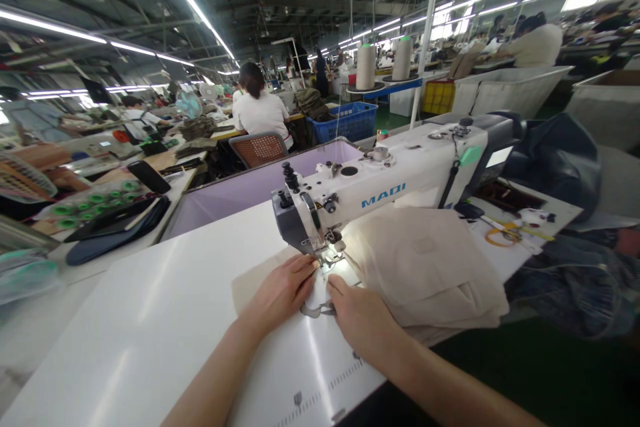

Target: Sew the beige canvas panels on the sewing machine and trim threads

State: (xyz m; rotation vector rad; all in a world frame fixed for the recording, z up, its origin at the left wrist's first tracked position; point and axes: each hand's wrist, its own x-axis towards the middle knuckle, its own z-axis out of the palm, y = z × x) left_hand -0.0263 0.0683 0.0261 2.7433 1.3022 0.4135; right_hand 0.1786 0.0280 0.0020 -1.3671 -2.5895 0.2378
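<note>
A white and dark grey industrial sewing machine (385,177) stands on the white table (165,320), its lamp lighting the needle area (331,255). My left hand (283,287) lies at the left of the presser foot, fingers stretched over a flat beige cloth (245,283). Just in front of the foot, my right hand (357,313) has thumb and fingertips pressed together; what they pinch, if anything, is too small to make out. A folded beige garment (430,263) lies right of the needle, under the machine arm. Between my hands is a small grey metal piece (311,311).
Scissors with orange handles (503,235) lie right of the machine. Thread cones (366,67) stand behind it. A lilac-lined bin (225,197) borders the table's far edge. Denim (575,280) hangs at the right. A person in white (260,110) sits ahead, beside a blue crate (345,121).
</note>
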